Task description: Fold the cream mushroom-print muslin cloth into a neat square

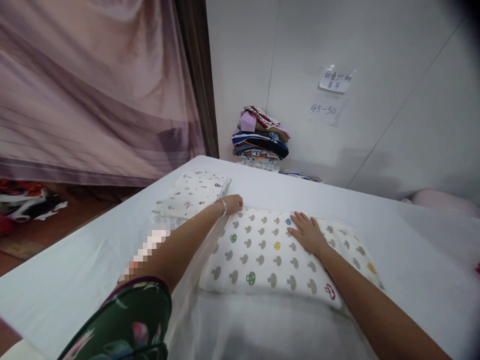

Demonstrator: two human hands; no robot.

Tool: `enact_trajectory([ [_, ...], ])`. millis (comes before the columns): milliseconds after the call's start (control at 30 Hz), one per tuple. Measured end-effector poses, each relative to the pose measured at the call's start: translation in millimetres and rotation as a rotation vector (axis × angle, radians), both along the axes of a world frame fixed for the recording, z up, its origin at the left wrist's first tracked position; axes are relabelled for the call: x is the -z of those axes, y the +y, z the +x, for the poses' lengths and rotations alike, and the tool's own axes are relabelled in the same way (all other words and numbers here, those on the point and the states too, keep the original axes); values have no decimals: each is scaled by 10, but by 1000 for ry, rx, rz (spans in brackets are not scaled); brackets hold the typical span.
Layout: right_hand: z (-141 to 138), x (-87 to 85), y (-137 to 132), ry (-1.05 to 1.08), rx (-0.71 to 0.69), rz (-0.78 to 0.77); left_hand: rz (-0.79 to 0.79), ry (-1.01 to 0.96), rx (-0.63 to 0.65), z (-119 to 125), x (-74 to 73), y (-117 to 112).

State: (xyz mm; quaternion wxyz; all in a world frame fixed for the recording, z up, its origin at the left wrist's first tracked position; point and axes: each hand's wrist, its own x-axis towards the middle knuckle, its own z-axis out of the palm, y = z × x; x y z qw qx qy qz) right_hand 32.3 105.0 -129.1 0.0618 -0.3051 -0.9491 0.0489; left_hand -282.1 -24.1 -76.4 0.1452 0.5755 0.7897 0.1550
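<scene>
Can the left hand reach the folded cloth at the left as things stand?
Likely yes: the left hand is close beside the folded cloth, nothing visible between them, though at the edge of the mushroom-print cloth.

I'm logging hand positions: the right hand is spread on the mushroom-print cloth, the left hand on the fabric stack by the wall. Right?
Not quite: the head view shows the left hand at the far left corner of the mushroom-print cloth, not on the fabric stack. The right hand is spread on that cloth.
</scene>
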Motion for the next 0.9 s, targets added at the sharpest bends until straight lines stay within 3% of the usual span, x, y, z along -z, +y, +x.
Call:
enact_trajectory([
  [367,0,-13,3,7,-4,-20,122,-167,-207,-94,188,74],
  [533,-20,-84,-20,7,9,-76,102,-114,-220,-50,80,85],
  [633,-25,-134,-24,7,13,-107,164,44,-150,143,17,134],
  [767,-21,-176,-20,20,1,-141,275,295,166,591,153,80],
  [900,-39,-239,-19,30,-17,-179,63,348,172,856,355,-16],
])
